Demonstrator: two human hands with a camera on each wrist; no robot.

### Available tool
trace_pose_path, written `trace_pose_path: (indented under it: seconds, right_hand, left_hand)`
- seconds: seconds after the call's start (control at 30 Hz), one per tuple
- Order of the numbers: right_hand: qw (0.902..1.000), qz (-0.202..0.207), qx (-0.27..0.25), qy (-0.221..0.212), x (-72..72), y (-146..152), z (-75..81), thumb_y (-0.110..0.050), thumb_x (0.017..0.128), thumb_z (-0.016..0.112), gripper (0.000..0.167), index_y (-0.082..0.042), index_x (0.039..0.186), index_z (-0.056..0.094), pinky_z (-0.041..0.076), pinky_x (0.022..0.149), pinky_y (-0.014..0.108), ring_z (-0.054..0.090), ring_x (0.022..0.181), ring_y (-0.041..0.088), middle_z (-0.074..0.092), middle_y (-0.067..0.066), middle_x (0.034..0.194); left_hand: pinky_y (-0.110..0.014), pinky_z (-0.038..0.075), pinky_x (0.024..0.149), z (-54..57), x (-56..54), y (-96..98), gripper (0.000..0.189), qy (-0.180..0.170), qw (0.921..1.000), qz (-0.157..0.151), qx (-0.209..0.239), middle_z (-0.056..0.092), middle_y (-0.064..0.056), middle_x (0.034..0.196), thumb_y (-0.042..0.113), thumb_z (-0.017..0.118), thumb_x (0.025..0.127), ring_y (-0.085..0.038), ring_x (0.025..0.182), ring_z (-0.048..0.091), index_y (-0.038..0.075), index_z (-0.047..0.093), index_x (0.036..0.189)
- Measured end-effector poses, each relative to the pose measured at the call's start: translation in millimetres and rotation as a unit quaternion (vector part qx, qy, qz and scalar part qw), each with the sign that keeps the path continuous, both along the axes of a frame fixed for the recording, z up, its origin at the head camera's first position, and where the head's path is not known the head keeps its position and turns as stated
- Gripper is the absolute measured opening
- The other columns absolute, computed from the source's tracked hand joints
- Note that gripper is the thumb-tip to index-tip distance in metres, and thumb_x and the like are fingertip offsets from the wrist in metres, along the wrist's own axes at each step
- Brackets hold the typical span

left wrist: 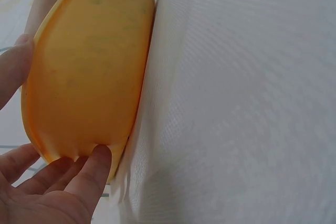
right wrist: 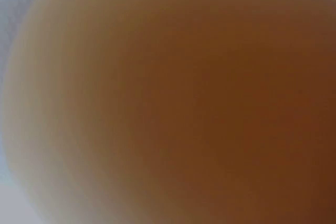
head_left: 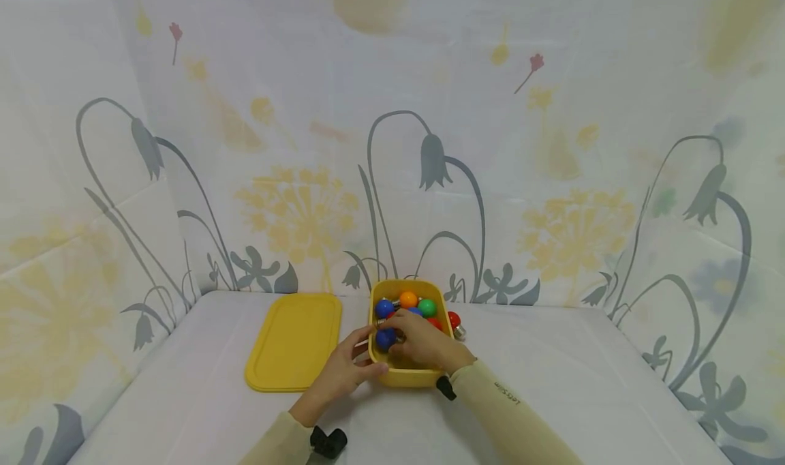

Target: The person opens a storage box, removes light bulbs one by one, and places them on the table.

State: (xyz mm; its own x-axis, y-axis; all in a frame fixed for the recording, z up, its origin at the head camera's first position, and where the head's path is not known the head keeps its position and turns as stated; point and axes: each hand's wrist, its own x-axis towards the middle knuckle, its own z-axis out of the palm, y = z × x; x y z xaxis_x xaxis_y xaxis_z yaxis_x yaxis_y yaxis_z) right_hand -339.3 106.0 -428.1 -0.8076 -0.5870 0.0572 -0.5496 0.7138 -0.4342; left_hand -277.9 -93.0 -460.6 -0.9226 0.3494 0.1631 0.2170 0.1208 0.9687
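Note:
In the head view a yellow plastic container [head_left: 412,380] holds several coloured toy light bulbs with metallic screw bases. Among them are a blue bulb [head_left: 386,339], an orange bulb [head_left: 407,299] and a green bulb [head_left: 426,307]. My left hand [head_left: 346,368] holds the container's near left corner, fingertips against the left wall and thumb at the front. The left wrist view shows those fingers [left wrist: 90,174] pressed to the outer wall. My right hand [head_left: 423,339] reaches inside over the bulbs, fingers bent beside the blue bulb; its grasp is hidden. The right wrist view is an orange-brown blur.
A yellow lid [head_left: 296,342] lies flat on the white-covered table [head_left: 202,383], left of the container. Just outside the container's right wall lies a red bulb [head_left: 454,319]. A flower-printed cloth [head_left: 405,76] hangs behind the table.

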Motion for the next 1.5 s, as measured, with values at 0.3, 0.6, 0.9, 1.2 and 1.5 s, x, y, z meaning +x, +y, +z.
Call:
trace_pose_path:
  seconds: [0.3, 0.6, 0.9, 1.2, 1.5]
  right_hand:
    - [0.9998, -0.018, -0.004, -0.010, -1.7, -1, -4.7, -0.024, 0.085, 0.074, 0.049, -0.021, 0.130, 0.058, 0.040, 0.106, 0.045, 0.050, 0.117, 0.017, 0.053, -0.004, 0.128]
    - [0.9999, -0.002, 0.011, 0.004, -2.6, -2, -6.9, -0.023, 0.086, 0.072, 0.049, -0.025, 0.133, 0.058, 0.040, 0.106, 0.043, 0.050, 0.118, 0.017, 0.052, -0.003, 0.129]
    - [0.9998, -0.010, -0.018, -0.005, -0.6, 0, 1.7, -0.023, 0.086, 0.072, 0.047, -0.023, 0.131, 0.059, 0.039, 0.106, 0.045, 0.050, 0.118, 0.017, 0.054, -0.005, 0.128]
    - [0.9985, -0.017, -0.048, 0.021, -2.1, 11, 10.1, -0.021, 0.086, 0.072, 0.044, -0.015, 0.128, 0.060, 0.046, 0.099, 0.041, 0.053, 0.109, 0.019, 0.055, 0.002, 0.127]
    - [0.9949, -0.020, -0.092, 0.038, -1.0, 29, 27.7, -0.017, 0.086, 0.073, 0.045, -0.008, 0.128, 0.059, 0.053, 0.079, 0.030, 0.055, 0.087, 0.015, 0.057, 0.004, 0.112]
  left_hand:
    - [-0.043, 0.041, 0.102, 0.9, 0.4, -0.1, 0.079, -0.002, 1.0000, 0.002, 0.001, 0.028, -0.026, 0.149, 0.018, 0.073, 0.086, -0.041, 0.134, 0.036, -0.001, 0.026, 0.148]
    - [-0.042, 0.042, 0.102, 0.1, -0.7, -0.3, 0.079, -0.004, 1.0000, 0.002, 0.003, 0.027, -0.027, 0.149, 0.017, 0.073, 0.086, -0.041, 0.134, 0.035, -0.001, 0.026, 0.148]
    - [-0.041, 0.043, 0.101, 0.5, -1.3, -0.8, 0.078, -0.005, 1.0000, 0.005, 0.005, 0.029, -0.025, 0.148, 0.016, 0.073, 0.086, -0.041, 0.133, 0.037, -0.002, 0.027, 0.147]
    - [-0.041, 0.043, 0.101, -2.2, -2.1, 1.7, 0.080, -0.005, 1.0000, 0.007, 0.002, 0.031, -0.027, 0.147, 0.016, 0.074, 0.085, -0.042, 0.133, 0.037, -0.003, 0.028, 0.147]
    - [-0.042, 0.044, 0.100, -3.0, -2.7, 1.7, 0.081, -0.007, 0.9999, 0.009, 0.008, 0.029, -0.027, 0.148, 0.014, 0.075, 0.084, -0.042, 0.132, 0.037, -0.003, 0.026, 0.147]
